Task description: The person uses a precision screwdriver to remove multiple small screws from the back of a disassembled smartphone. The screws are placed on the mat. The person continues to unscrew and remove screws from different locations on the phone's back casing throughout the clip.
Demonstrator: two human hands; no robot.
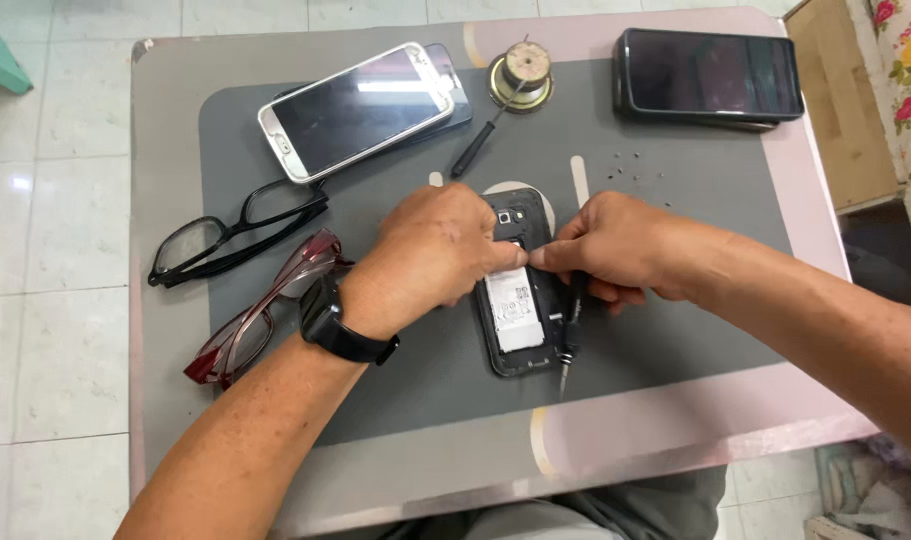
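An opened black phone [521, 335] lies back-up on the grey mat [666, 200], its white battery exposed. My left hand [441, 250], with a black wristband, rests over the phone's upper left part, fingertips at the top of the battery. My right hand [616, 250] pinches at the same spot from the right and also holds a small black screwdriver [572, 335] whose tip points toward me. What the fingertips pinch is hidden.
Two stacked phones [361, 110] lie at the back left, a black phone [711, 78] at the back right. A solder spool [522, 72], another screwdriver [473, 150], several tiny screws [636, 168], black glasses [236, 230] and red glasses [266, 320] surround the work.
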